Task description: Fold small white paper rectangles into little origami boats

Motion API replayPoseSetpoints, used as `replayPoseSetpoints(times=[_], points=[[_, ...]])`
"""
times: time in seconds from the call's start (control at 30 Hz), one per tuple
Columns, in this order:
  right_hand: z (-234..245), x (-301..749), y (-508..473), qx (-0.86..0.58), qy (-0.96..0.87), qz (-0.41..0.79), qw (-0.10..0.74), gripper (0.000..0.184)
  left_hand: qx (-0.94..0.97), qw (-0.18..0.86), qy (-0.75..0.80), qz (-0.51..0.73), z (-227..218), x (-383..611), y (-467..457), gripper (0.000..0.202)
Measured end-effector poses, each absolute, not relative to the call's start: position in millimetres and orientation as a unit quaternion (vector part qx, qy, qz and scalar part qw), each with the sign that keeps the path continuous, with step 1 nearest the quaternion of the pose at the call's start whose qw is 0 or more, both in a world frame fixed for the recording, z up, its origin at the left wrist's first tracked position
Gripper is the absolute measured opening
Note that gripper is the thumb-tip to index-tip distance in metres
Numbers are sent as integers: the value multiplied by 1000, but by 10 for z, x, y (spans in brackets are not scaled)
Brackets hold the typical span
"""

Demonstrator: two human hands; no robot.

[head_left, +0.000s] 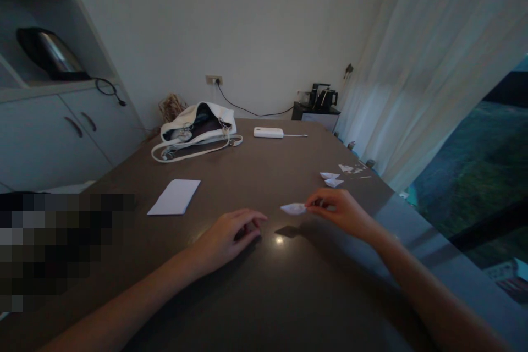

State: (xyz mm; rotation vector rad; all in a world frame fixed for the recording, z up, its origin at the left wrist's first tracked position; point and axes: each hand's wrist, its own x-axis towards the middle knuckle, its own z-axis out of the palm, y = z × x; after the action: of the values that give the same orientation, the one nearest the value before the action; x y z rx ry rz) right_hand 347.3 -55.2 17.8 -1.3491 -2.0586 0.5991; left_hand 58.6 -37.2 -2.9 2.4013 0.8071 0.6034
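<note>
My right hand (340,210) pinches a small folded white paper boat (293,208) by one end and holds it just above the dark table (264,264). My left hand (229,237) rests on the table a little to the left, fingers loosely curled, holding nothing. Two more small folded paper boats (331,179) lie on the table beyond my right hand, with paper scraps (350,168) near them. A folded white sheet of paper (175,197) lies to the left of my left hand.
A white handbag (197,129) and a white power bank (268,132) with a cable lie at the table's far end. A kettle (324,98) stands on a small cabinet behind. Cupboards line the left wall, a curtain (433,66) hangs at the right. A blurred patch covers the lower left.
</note>
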Motion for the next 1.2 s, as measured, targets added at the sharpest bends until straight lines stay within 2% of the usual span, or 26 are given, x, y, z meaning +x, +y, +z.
replayPoseSetpoints(times=[0.23,0.67,1.2], points=[[79,4533,-262,-615,-732,98,276,20,907,250,284,186,-83,599,-381,17],[-178,4890,-163,-636,-715,99,272,32,914,238,274,183,-129,602,-383,19],[-246,4901,-117,-634,-719,101,264,25,915,238,278,171,-99,604,-392,18]])
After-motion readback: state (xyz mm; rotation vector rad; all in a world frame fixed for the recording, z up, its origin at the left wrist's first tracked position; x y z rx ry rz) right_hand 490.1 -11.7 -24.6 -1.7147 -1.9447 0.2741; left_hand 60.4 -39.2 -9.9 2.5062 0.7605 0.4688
